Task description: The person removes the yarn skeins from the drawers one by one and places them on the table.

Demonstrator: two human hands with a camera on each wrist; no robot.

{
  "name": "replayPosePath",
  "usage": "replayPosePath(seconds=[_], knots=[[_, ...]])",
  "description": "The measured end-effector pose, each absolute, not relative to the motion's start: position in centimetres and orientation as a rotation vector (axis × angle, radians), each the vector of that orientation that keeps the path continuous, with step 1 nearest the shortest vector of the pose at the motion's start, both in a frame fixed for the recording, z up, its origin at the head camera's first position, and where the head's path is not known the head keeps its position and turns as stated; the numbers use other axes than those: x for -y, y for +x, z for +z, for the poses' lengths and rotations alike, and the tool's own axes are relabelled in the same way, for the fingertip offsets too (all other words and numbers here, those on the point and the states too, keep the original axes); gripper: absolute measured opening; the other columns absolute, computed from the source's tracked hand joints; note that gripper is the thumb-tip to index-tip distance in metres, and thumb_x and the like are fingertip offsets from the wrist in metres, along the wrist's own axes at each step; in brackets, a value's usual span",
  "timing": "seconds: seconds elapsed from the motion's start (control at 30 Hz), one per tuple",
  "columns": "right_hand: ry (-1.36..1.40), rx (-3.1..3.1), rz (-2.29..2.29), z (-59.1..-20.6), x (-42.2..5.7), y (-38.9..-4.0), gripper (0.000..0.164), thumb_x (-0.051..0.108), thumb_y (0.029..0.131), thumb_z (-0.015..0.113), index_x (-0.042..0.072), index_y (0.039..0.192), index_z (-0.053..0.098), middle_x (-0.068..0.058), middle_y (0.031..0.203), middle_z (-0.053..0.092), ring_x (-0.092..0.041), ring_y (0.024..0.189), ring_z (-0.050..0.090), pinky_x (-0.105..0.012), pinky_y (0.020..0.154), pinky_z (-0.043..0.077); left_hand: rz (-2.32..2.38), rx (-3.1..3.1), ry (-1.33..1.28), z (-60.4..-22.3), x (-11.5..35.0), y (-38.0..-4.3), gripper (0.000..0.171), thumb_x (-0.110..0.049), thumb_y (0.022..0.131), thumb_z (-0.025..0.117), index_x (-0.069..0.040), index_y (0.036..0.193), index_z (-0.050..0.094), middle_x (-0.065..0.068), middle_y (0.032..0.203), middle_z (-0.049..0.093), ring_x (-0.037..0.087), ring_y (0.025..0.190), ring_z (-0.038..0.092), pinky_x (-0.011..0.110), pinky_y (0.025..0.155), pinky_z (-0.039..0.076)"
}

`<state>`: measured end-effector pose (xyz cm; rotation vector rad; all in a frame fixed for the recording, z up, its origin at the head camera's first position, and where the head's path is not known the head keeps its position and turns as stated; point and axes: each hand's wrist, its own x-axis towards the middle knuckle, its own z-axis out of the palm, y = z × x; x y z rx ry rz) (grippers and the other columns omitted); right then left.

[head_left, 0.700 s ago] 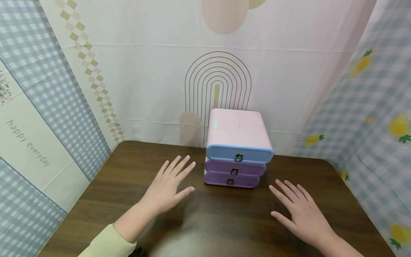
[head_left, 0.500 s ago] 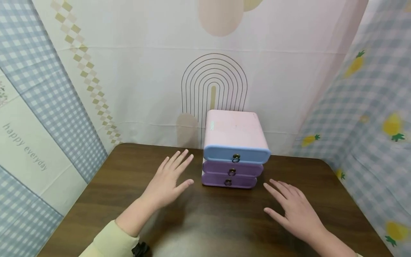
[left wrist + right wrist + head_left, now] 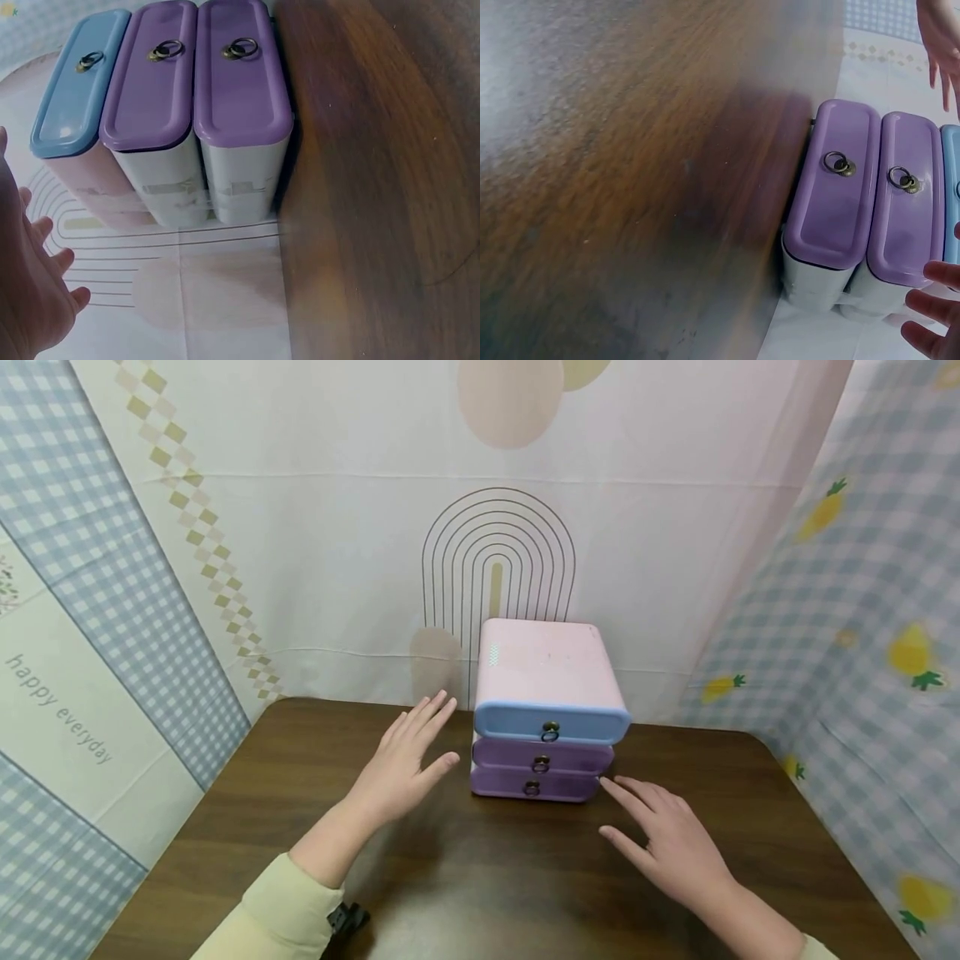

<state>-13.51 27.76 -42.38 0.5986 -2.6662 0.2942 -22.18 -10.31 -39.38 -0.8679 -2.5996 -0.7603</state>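
A small three-drawer box (image 3: 551,664) stands near the back of the table. It has a pink top, a blue top drawer (image 3: 517,722) and two purple drawers (image 3: 836,202) below, each with a dark ring pull. All the drawers look closed. My left hand (image 3: 401,760) is held to the left of the box, fingers straight and thumb apart, touching nothing. On the other side my right hand (image 3: 671,839) reaches with extended fingers toward the box's lower right corner; whether its fingertips touch cannot be made out. In the left wrist view clear tape (image 3: 169,191) crosses the pale drawer sides.
The brown wooden table (image 3: 517,893) extends in front of the box. A white patterned cloth (image 3: 337,568) hangs right behind it. Checked cloths hang at the left (image 3: 75,568) and right (image 3: 840,693). A black strap (image 3: 347,920) shows by the left sleeve.
Both hands have moved closer to the box, the left forward and slightly up, the right leftward. The head view has shifted slightly. The box stays in place.
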Motion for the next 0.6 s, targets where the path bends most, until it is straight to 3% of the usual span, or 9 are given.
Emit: replayPosePath(seconds=[0.3,0.6], knots=[[0.592,2.643,0.320,-42.4,-27.0,-14.5,0.060,0.046,0.092,0.066,0.023,0.146,0.052,-0.006,0.133,0.059,-0.031,0.117,0.057,-0.058,0.093,0.043,-0.788,2.610,-0.849,-39.1,10.2,-23.2,0.068,-0.054,0.102,0.040,-0.028,0.160,0.018,-0.010,0.166,0.010,0.018,0.152,0.009,0.048,0.120,0.005],[0.607,2.583,0.335,-42.0,-25.9,-15.5,0.060,0.044,0.089,0.071,0.021,0.142,0.055,-0.005,0.125,0.063,-0.030,0.114,0.058,-0.054,0.095,0.044,-0.815,2.600,-0.863,-38.8,9.0,-24.8,0.065,-0.058,0.102,0.036,-0.033,0.159,0.017,-0.009,0.166,0.010,0.016,0.151,0.008,0.049,0.120,0.005]])
